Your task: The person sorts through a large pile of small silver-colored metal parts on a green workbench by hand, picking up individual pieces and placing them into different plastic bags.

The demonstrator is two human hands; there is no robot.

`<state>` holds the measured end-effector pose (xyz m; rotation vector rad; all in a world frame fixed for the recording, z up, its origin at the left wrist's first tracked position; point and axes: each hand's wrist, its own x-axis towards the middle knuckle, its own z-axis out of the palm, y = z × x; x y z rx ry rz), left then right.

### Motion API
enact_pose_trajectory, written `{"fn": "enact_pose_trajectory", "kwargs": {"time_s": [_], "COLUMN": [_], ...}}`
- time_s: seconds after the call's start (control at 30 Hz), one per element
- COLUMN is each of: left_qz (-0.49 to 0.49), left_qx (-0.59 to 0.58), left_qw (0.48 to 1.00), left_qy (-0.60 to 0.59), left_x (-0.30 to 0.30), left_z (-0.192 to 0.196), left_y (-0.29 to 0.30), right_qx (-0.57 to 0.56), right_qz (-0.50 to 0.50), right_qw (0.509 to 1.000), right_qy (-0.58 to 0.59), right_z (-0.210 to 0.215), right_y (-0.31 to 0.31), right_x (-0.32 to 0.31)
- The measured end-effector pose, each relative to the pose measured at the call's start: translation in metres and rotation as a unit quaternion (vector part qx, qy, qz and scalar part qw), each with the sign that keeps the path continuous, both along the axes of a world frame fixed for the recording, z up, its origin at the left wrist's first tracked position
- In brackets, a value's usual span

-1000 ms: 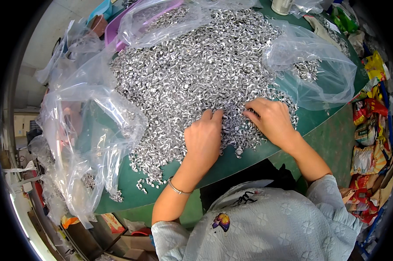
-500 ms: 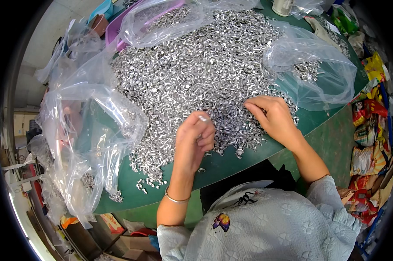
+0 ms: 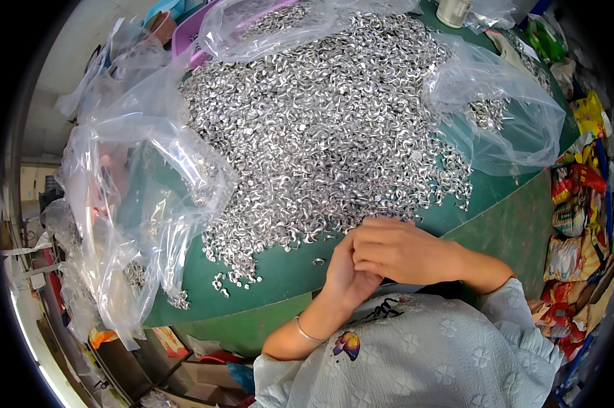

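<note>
Both hands, left hand [image 3: 348,275] and right hand [image 3: 402,251], pressed together at green bench [image 3: 286,272] edge, near silver metal pieces [image 3: 320,129]; contents hidden; clear plastic bags [image 3: 137,204] alongside.

A green table [image 3: 504,224] is set across the middle of the view, its curved edge running from seven o'clock up to three o'clock. Bright daylight is thrown over a pale floor [image 3: 82,41] at eleven o'clock. Cardboard boxes [image 3: 198,374] are seen under the table at seven o'clock, and colourful packets [image 3: 579,224] are stacked at three o'clock.
</note>
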<state>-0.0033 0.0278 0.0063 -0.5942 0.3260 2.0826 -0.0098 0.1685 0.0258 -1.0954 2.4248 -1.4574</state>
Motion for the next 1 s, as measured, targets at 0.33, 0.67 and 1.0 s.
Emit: {"fn": "enact_pose_trajectory", "kwargs": {"time_s": [0.33, 0.67, 1.0], "left_qz": [-0.004, 0.074, 0.046], "left_qx": [-0.007, -0.476, -0.621], "left_qw": [0.999, 0.808, 0.418], "left_qy": [0.038, 0.340, 0.661], "left_x": [0.009, 0.003, -0.019], "left_z": [-0.012, -0.005, -0.017], "left_y": [-0.014, -0.038, -0.028], "right_qx": [0.094, 0.146, -0.322], "right_qz": [-0.209, -0.242, -0.213], "right_qw": [0.973, 0.958, 0.802], "right_qy": [0.017, 0.057, -0.456], "right_z": [0.000, -0.016, -0.010], "right_y": [0.013, 0.014, 0.031], "right_x": [-0.029, -0.038, -0.031]}}
